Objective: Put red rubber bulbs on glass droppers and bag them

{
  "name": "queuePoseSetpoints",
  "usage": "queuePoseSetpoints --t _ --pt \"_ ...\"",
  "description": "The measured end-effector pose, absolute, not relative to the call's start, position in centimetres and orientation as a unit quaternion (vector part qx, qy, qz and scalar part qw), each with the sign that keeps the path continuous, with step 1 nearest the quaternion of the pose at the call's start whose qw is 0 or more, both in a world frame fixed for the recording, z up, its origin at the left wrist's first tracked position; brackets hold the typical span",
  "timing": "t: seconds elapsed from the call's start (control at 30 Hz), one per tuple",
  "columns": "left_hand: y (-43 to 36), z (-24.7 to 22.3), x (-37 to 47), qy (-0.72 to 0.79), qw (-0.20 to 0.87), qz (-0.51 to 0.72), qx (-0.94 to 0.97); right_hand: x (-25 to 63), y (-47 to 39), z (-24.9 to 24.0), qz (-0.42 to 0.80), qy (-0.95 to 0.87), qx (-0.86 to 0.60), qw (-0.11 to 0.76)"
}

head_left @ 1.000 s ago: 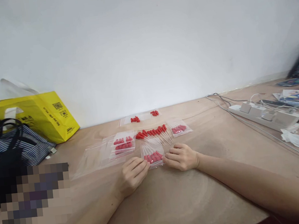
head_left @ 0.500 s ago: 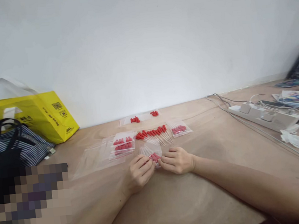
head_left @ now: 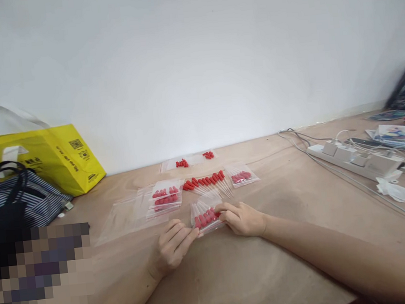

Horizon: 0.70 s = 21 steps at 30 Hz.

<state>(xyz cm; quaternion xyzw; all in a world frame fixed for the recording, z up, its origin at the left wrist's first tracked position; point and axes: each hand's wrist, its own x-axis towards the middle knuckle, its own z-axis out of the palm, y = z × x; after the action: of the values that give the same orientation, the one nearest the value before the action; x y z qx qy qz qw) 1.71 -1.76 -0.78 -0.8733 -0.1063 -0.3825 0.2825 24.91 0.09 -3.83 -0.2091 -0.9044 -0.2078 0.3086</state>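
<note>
A small clear zip bag [head_left: 205, 217] holds several droppers, their red rubber bulbs toward me and their thin clear tubes pointing away. My left hand [head_left: 175, 244] is closed in a pinch on the bag's near left corner. On its right edge, the fingers of my right hand [head_left: 244, 218] are closed and cover part of the bulbs. Just beyond lies a row of loose red-bulbed droppers [head_left: 205, 181]. Filled bags rest on either side: a stack of dropper bags [head_left: 167, 198] to the left and one dropper bag [head_left: 241, 174] to the right.
Flat clear bags [head_left: 126, 217] lie left of the stack. More red bulbs [head_left: 182, 163] on clear plastic lie near the wall. A white power strip [head_left: 353, 159] with cables and a crumpled tissue [head_left: 395, 189] are at right; a yellow bag [head_left: 70, 157] and striped bag [head_left: 42, 198] at left.
My left hand has moved left and toward me, to the bag's corner. The bag now lies spread wider, with more of its red bulbs showing. My right hand stays at its right side.
</note>
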Motion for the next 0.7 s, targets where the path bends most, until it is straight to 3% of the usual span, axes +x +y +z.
queuePoseSetpoints --t 0.23,0.47,0.57,0.7 --pt "-0.8 -0.3 0.6 -0.258 0.156 -0.407 -0.862 26.8 0.5 -4.1 -0.066 -0.873 -0.183 0.448" --pt "1.4 -0.8 -0.5 -0.394 0.182 -0.383 -0.815 32.6 4.7 -4.0 -0.054 -0.729 -0.382 0.566" --pt "1.6 -1.0 -0.6 -0.410 0.175 -0.369 -0.815 34.3 6.7 -4.5 -0.052 -0.696 -0.434 0.570" --pt "1.7 -1.2 -0.7 -0.423 0.175 -0.362 -0.812 35.5 8.0 -5.4 -0.037 -0.702 -0.492 0.514"
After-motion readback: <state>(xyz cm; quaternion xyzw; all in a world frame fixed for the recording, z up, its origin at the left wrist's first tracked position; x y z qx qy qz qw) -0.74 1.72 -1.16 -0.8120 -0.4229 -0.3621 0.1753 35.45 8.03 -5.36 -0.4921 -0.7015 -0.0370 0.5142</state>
